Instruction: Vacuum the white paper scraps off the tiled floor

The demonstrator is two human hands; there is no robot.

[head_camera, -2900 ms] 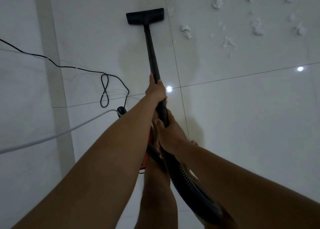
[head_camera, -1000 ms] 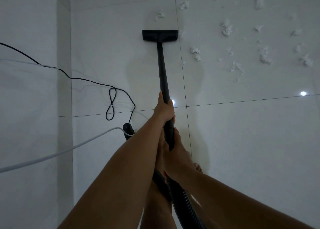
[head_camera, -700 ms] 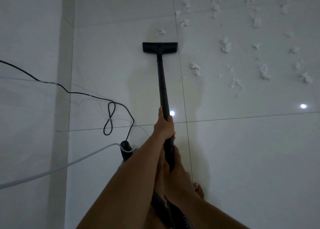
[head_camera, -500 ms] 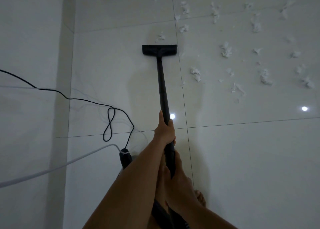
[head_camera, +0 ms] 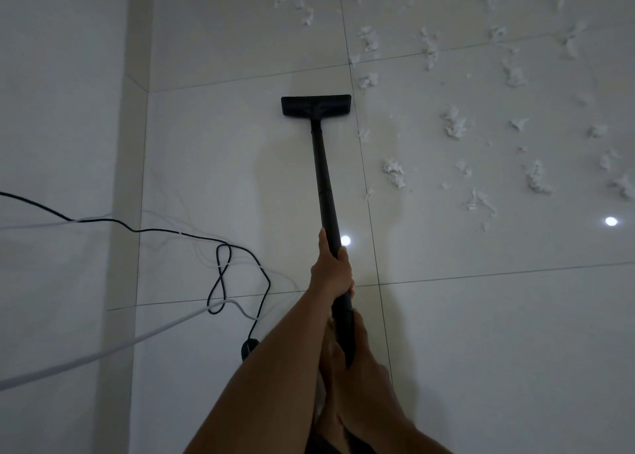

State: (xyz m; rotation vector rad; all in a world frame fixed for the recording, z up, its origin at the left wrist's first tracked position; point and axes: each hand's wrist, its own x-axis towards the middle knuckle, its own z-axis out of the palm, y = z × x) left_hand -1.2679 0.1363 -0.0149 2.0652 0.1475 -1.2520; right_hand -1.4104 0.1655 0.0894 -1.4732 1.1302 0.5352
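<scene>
- Two cables lie left of the hands: a thin black power cord [head_camera: 144, 230] looped on the glossy white tiled floor [head_camera: 481, 333], and a thicker white cable [head_camera: 103, 352] crossing it. Neither has shifted.
- Far ahead of the hands, the flat black vacuum floor head [head_camera: 316, 106] has slid forward. The small scrap just in front of it half a second ago is gone (swallowed, I judge).
- The left hand [head_camera: 331, 271] stays clamped on the black vacuum wand [head_camera: 324, 185]; the right hand [head_camera: 360, 361], behind it, wraps the wand's lower end.
- Ahead and right of the hands, white paper scraps [head_camera: 455, 125] still litter the tiles, the nearest just off the head's right corner, so most of the job remains.
</scene>
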